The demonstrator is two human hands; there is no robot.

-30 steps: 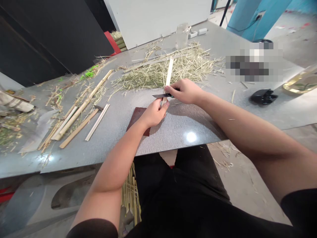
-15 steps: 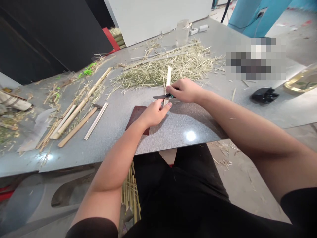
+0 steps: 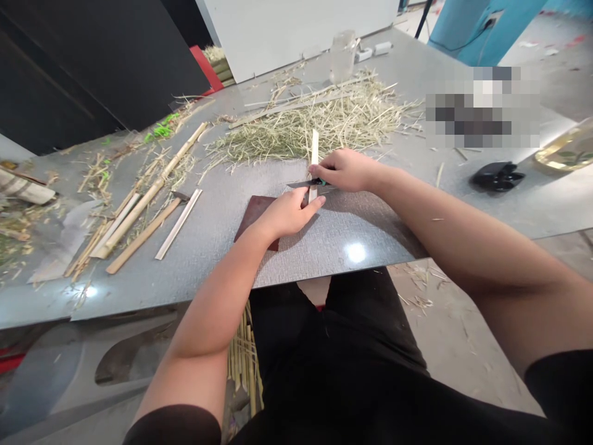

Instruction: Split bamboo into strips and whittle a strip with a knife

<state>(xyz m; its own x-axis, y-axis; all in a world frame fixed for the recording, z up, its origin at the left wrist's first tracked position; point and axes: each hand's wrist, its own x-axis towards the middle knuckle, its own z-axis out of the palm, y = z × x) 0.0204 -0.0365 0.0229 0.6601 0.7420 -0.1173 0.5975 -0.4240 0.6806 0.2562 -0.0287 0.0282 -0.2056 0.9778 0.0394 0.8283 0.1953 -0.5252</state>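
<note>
A pale bamboo strip (image 3: 315, 145) points away from me above the table. My left hand (image 3: 293, 211) is closed on its near end, thumb on the right side. In my right hand (image 3: 345, 169) is a knife (image 3: 301, 183) with a dark blade and a mostly hidden handle. The blade lies across the strip, pointing left, just above my left fingers. My right thumb rests beside the strip. Under my left wrist a dark red-brown square pad (image 3: 254, 216) lies on the table, partly covered.
A heap of thin shavings (image 3: 287, 133) spreads behind my hands. To the left lie bamboo poles (image 3: 152, 191), a hammer-like tool (image 3: 146, 235) and a pale strip (image 3: 179, 224). A clear plastic jug (image 3: 343, 55) stands at the back; a black object (image 3: 498, 177) sits at the right.
The strip has become a little more upright in view, its far tip slightly lower. My two hands and the knife have barely shifted.
</note>
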